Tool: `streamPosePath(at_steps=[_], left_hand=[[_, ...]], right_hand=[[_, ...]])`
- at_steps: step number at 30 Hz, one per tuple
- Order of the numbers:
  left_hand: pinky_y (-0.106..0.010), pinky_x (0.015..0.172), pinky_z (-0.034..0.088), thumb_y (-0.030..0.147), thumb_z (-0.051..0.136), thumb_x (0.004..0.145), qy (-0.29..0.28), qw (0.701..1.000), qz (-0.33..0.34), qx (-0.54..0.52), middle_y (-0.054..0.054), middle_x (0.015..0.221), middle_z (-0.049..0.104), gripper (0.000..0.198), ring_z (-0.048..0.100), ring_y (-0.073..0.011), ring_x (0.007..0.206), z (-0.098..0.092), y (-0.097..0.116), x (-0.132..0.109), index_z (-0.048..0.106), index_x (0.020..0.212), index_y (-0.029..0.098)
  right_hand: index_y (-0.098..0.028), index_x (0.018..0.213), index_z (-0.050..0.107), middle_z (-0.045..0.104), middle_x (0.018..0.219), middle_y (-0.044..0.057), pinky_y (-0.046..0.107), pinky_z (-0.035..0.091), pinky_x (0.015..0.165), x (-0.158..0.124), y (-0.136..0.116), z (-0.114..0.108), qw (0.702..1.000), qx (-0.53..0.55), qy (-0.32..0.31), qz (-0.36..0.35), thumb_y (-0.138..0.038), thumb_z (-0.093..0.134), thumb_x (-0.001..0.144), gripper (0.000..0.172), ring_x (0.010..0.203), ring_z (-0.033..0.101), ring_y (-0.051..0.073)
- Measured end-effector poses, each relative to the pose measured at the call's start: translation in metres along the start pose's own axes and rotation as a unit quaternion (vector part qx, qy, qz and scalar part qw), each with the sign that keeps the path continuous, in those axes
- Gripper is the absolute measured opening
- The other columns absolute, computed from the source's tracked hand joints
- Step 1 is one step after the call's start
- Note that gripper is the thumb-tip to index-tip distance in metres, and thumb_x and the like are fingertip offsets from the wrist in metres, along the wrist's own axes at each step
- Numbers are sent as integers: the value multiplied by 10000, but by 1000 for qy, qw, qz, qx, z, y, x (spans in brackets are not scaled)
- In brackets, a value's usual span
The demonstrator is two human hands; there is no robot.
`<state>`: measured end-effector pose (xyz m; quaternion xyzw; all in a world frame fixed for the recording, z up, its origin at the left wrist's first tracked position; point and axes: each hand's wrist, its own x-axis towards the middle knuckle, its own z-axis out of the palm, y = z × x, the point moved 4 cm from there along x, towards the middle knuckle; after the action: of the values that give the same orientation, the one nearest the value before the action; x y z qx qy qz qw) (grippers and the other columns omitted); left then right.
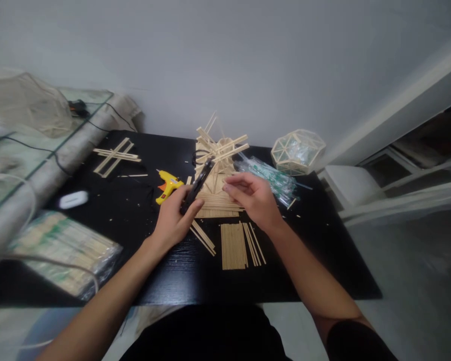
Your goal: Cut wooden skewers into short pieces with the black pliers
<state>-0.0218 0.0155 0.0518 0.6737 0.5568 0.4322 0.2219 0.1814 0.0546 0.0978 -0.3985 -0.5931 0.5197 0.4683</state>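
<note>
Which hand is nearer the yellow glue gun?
Left. The left hand, gripping a black tool, is just right of the yellow glue gun; the right hand is farther right, by the stick model.

Your left hand and right hand are bare. Both of your forearms are uncovered from the wrist to the elbow. On your right arm a black short sleeve starts just above the elbow, and its fabric is plain and dark. Below the near edge of the table, a black garment covers your body. Whether it is a shirt or trousers cannot be told.
</note>
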Motion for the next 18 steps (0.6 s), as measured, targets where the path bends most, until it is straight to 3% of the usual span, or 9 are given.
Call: streamPosePath(at_steps=[3, 9, 13, 18], left_hand=[[-313, 765, 491, 477, 555, 986, 21, 999, 30, -4, -35, 960, 719, 317, 640, -193, 842, -6, 31, 22, 654, 1086, 193], [-324, 831, 513, 454, 590, 989, 25, 990, 138, -5, -52, 1048, 739, 299, 662, -189, 909, -4, 87, 56, 658, 1148, 211], [-338, 867, 524, 502, 621, 963, 12, 983, 179, 40, -71, 1078, 741, 352, 677, -211, 961, -1, 102, 67, 651, 1155, 209], [-354, 829, 536, 537, 638, 945, 12, 973, 199, 114, -75, 1019, 735, 380, 675, -222, 904, -8, 103, 67, 645, 1139, 211]], right_hand=[[-196, 879, 733, 707, 765, 10, 280, 543, 608, 9, -23, -1, 998, -31, 18, -56, -319, 805, 827, 152, 631, 619, 116], [-224, 968, 734, 726, 825, 11, 256, 515, 536, 9, -49, -14, 980, -23, 126, -153, -317, 740, 892, 120, 630, 630, 116], [-238, 983, 739, 720, 819, 6, 278, 541, 582, 5, -56, -26, 973, -25, 145, -179, -293, 733, 902, 98, 670, 655, 133], [-240, 938, 723, 722, 825, 12, 314, 580, 676, -3, -65, -37, 963, -51, 173, -199, -271, 722, 909, 42, 731, 680, 157]])
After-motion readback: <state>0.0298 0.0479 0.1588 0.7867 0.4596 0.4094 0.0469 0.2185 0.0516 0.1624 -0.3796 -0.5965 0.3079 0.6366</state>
